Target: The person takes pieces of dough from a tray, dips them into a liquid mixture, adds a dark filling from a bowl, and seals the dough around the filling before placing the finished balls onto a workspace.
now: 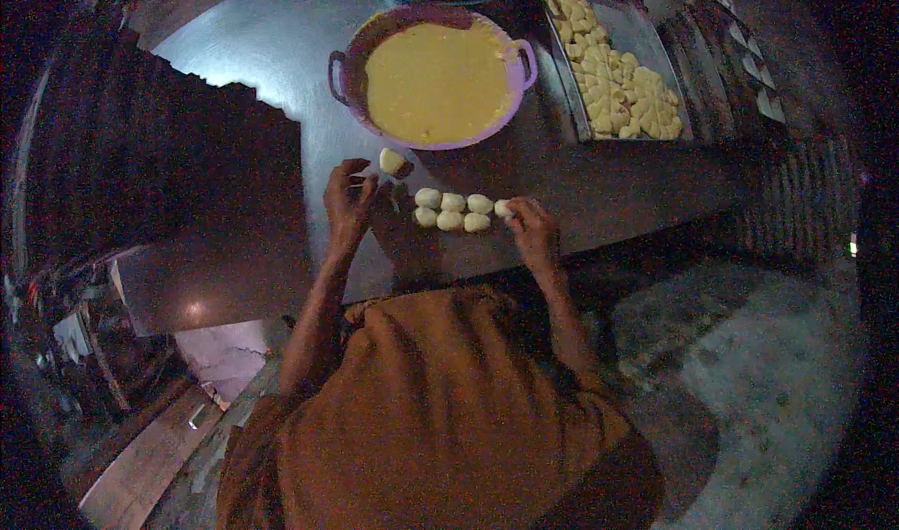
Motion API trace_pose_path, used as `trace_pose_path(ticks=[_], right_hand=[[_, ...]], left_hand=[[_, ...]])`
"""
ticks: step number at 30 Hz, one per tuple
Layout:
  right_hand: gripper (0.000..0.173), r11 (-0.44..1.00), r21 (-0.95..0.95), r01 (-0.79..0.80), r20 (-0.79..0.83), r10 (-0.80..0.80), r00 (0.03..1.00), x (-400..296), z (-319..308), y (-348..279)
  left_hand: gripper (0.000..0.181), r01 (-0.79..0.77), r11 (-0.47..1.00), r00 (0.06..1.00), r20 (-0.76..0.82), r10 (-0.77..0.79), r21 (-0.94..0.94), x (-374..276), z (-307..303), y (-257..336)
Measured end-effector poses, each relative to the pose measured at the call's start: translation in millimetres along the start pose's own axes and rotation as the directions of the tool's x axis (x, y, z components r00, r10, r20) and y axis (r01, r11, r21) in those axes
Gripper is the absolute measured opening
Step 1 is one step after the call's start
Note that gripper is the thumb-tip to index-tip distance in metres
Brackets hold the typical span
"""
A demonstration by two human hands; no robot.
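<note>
Dough balls (451,211), whitish and rounded, lie side by side in two short rows on the metal-topped table (400,263). At the right end of the upper row, my right hand (537,231) has its fingertips on one more dough ball (503,208). My left hand (346,200) hovers left of the rows with thumb and fingers apart, and I see nothing held in it. Just beyond its fingertips sits a cut-looking lump of pale dough (391,162). Behind these stands a round pinkish-purple basin (435,140) with two handles, holding a wide yellow mass of dough or batter (439,84).
A shallow metal tray (635,21) at the upper right carries many yellowish dough pieces (597,70). A dark round vessel with a teal rim (449,0) is partly cut off at the top. Corrugated sheet (793,193) rises on the right. Wooden boards (151,453) lie low at left.
</note>
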State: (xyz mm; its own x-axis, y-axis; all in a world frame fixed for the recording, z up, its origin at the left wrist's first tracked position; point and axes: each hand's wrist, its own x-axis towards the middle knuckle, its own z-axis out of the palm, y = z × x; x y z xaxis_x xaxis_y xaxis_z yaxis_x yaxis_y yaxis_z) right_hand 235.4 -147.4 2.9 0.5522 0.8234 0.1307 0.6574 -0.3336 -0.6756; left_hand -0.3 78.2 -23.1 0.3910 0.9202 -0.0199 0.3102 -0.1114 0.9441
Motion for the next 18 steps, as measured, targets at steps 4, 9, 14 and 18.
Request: trace_pose_path(ticks=[4,9,14,18], right_hand=[[0.022,0.991,-0.132,0.005,-0.096,-0.018,0.995,6,6,-22],[0.021,0.984,0.169,0.060,-0.041,-0.054,0.998,39,52,-60],[0.026,0.986,-0.071,-0.152,0.166,0.162,0.973,69,147,-96],[0.030,0.969,-0.154,0.192,-0.030,-0.199,0.979,70,205,-53]], left_hand=[[0.031,-0.200,0.957,0.977,-0.034,0.211,0.211,16,20,-16],[0.024,-0.048,0.998,0.999,-0.001,0.048,0.028,35,47,-50],[0.033,0.282,0.849,0.959,0.149,-0.241,-0.446,4,25,-17],[0.034,0.373,0.584,0.927,0.260,-0.271,-0.721,4,42,-82]])
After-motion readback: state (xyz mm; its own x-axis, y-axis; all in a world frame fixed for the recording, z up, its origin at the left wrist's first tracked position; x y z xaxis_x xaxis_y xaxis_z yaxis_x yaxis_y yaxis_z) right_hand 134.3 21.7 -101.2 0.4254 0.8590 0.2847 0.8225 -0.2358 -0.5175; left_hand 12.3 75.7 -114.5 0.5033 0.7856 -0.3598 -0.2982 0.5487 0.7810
